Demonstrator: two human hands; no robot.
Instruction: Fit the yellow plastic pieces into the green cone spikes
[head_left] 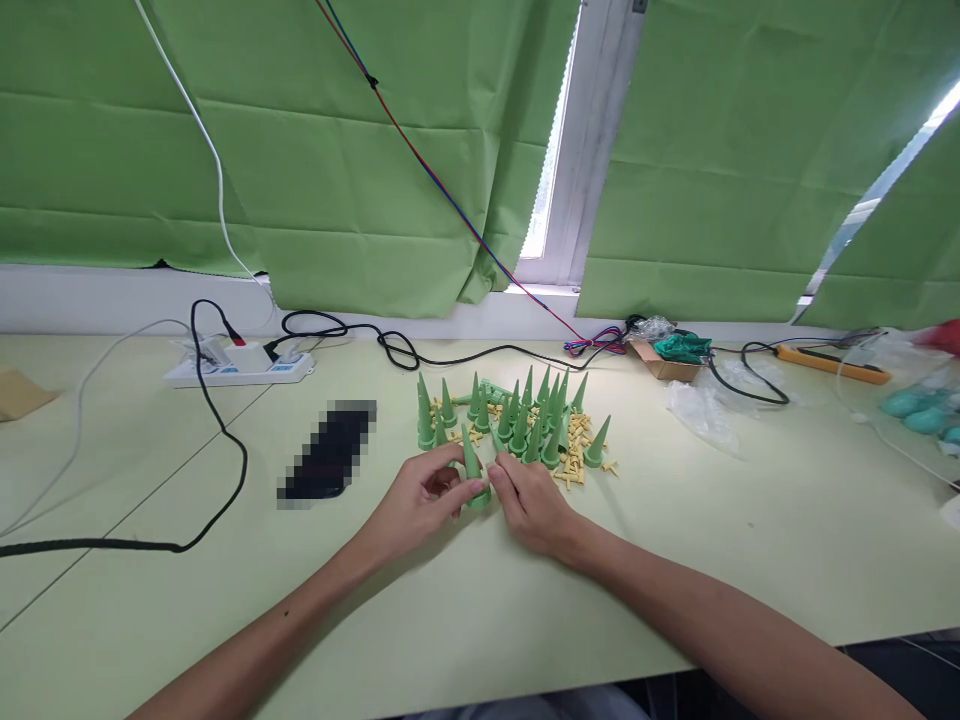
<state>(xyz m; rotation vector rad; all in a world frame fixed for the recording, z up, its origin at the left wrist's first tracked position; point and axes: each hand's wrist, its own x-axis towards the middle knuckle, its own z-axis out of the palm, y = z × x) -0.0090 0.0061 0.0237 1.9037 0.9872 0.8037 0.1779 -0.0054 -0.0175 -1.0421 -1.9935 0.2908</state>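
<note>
My left hand (431,497) is closed on a green plastic cone (471,462), fingers and thumb around its lower part. The cone stands nearly upright with its tip up and its round base low over the table. Close beside it, my right hand (534,498) is closed, thumb pressed against the bent fingers. A leaning green tip (497,441) shows just above those fingers; whether it is in this hand or behind it I cannot tell. Several more green cones (517,432) stand beyond both hands, among small yellow plastic pieces (576,452).
A power strip (240,372) with black and white cords is at the back left, near a pixelated dark object (328,455). Toward the back right are a small cardboard box (664,362), clear plastic wrap (703,415) and a yellow-orange device (832,365). Green curtains (375,180) hang behind.
</note>
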